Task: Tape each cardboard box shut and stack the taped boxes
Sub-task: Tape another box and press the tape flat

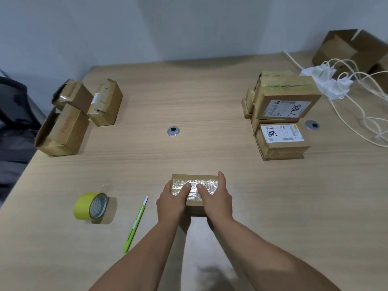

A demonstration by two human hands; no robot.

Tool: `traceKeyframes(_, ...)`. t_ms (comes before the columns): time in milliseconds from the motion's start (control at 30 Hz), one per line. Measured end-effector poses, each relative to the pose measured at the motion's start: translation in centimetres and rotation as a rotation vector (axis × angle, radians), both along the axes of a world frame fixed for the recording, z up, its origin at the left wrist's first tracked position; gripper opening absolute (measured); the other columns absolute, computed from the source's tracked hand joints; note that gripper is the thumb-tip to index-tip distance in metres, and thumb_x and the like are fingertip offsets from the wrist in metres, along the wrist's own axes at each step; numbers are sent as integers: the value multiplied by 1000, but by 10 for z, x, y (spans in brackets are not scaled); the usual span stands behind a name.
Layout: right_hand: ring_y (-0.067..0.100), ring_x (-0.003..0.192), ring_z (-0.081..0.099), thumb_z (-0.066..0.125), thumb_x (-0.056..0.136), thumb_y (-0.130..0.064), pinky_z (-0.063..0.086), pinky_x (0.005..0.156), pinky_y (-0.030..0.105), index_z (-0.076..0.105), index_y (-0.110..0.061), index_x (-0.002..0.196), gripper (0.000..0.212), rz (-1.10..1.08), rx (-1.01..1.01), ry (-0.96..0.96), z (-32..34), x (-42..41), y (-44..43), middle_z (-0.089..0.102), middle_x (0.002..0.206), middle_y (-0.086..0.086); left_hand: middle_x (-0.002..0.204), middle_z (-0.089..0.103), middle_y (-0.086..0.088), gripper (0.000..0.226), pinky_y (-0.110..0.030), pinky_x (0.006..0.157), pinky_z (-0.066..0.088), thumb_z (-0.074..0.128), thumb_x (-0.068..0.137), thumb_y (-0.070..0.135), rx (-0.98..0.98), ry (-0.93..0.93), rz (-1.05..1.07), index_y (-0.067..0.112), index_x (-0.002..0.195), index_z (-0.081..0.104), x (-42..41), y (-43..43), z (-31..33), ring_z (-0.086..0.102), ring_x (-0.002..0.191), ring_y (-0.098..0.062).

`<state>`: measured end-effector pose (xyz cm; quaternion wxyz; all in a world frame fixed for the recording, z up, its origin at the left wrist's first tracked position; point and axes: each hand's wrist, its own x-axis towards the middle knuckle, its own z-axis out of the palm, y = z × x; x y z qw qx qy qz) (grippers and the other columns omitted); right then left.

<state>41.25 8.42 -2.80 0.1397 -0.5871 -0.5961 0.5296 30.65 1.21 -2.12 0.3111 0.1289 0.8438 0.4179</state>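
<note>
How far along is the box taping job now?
Done: taped brown cardboard boxes stand stacked at the right. In hand: the left hand and right hand grip a small tape-covered brown cardboard box. Left: three open brown cardboard boxes at the left.

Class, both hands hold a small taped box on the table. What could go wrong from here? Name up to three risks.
1. The stack of taped boxes at the right looks uneven; adding the small box held by the left hand and right hand might topple it.
2. The green cutter lies beside the left forearm; a sweep could knock it.
3. The tape roll stands on edge and may roll.
</note>
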Motion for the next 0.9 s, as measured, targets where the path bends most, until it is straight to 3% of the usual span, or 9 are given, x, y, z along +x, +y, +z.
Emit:
traceKeyframes(200, 25, 132, 51, 48, 98, -53, 44, 107, 52, 18, -53, 149, 59, -29, -2, 27, -4, 0, -2, 47, 152, -2, 116, 72, 8, 38, -44, 105, 48, 61, 91, 45, 54, -86, 42, 29, 126, 67, -4, -4, -4, 64, 113, -17)
traceKeyframes(367, 27, 134, 49, 43, 103, -46, 42, 109, 52, 25, -52, 149, 50, -54, -23, 37, -4, 2, 1, 46, 153, -1, 125, 69, 8, 62, -46, 107, 47, 53, 78, 56, 67, -158, 105, 29, 132, 65, -9, -3, -6, 62, 118, -17)
traceKeyframes(433, 27, 134, 49, 41, 105, -44, 42, 108, 51, 28, -51, 148, 46, -70, -39, 36, -4, 2, 1, 45, 154, 0, 125, 69, 8, 57, -44, 108, 46, 53, 80, 51, 78, -184, 133, 28, 130, 66, -12, -2, -8, 63, 118, -17)
traceKeyframes(500, 27, 127, 54, 39, 105, -43, 45, 104, 52, 32, -53, 144, 41, -85, -51, 41, -2, 3, 2, 48, 151, 0, 109, 75, 6, 42, -40, 99, 51, 50, 84, 43, 81, -187, 128, 26, 113, 74, -14, 0, -11, 67, 106, -18)
traceKeyframes(533, 26, 119, 58, 38, 104, -43, 47, 101, 53, 33, -54, 140, 37, -81, -52, 37, -2, 2, 3, 52, 146, 0, 96, 76, 2, 38, -38, 87, 50, 46, 83, 42, 81, -170, 125, 24, 97, 75, -14, 0, -11, 67, 94, -20)
traceKeyframes(567, 25, 110, 62, 37, 104, -44, 49, 98, 54, 33, -53, 136, 34, -72, -51, 26, -2, 2, 5, 57, 138, 0, 86, 74, -3, 38, -36, 76, 46, 43, 81, 43, 70, -154, 129, 18, 86, 71, -14, 0, -10, 63, 85, -22)
traceKeyframes(633, 22, 96, 64, 39, 101, -49, 51, 95, 53, 34, -47, 135, 35, -46, -61, -10, 0, -1, 10, 62, 121, -1, 76, 68, -3, 36, -35, 71, 41, 47, 83, 46, 38, -117, 124, 15, 76, 65, -13, 2, -4, 57, 79, -23)
traceKeyframes(767, 26, 110, 59, 56, 83, -71, 50, 95, 48, 30, -36, 137, 69, 2, -58, -83, 8, -9, 12, 56, 127, 0, 96, 70, 6, 37, -37, 89, 49, 66, 83, 59, -81, 45, 6, 29, 103, 69, -6, 10, 7, 60, 95, -20)
traceKeyframes(900, 26, 113, 57, 60, 85, -66, 49, 95, 46, 30, -34, 134, 66, 3, -15, -119, 6, -9, 9, 57, 133, 1, 97, 67, 5, 40, -33, 82, 42, 67, 84, 58, -108, 61, 46, 25, 106, 64, -2, 13, 6, 57, 94, -20)
